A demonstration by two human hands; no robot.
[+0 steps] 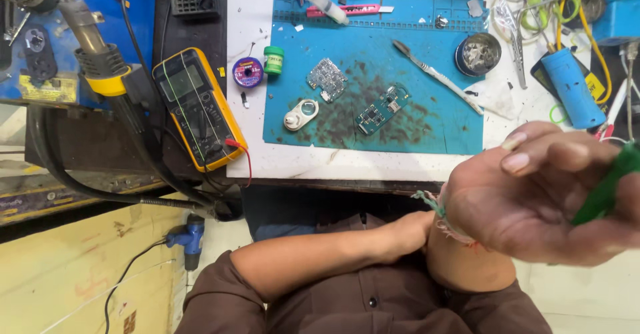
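My right hand is raised close to the camera at the right, blurred, with its fingers closed on a green object that runs off the right edge. A thread band circles its wrist. My left arm lies folded across my brown shirt. My left hand rests against the right forearm, and its fingers are hidden behind that forearm. Both hands are off the table. On the blue work mat lie a blue-green circuit board, a grey board and a small white casing.
A yellow multimeter with a red lead lies left of the mat, beside a solder spool and a green jar. A brush, a metal tin, a blue cylinder and tangled wires sit at the right. A hot-air handle is at the left.
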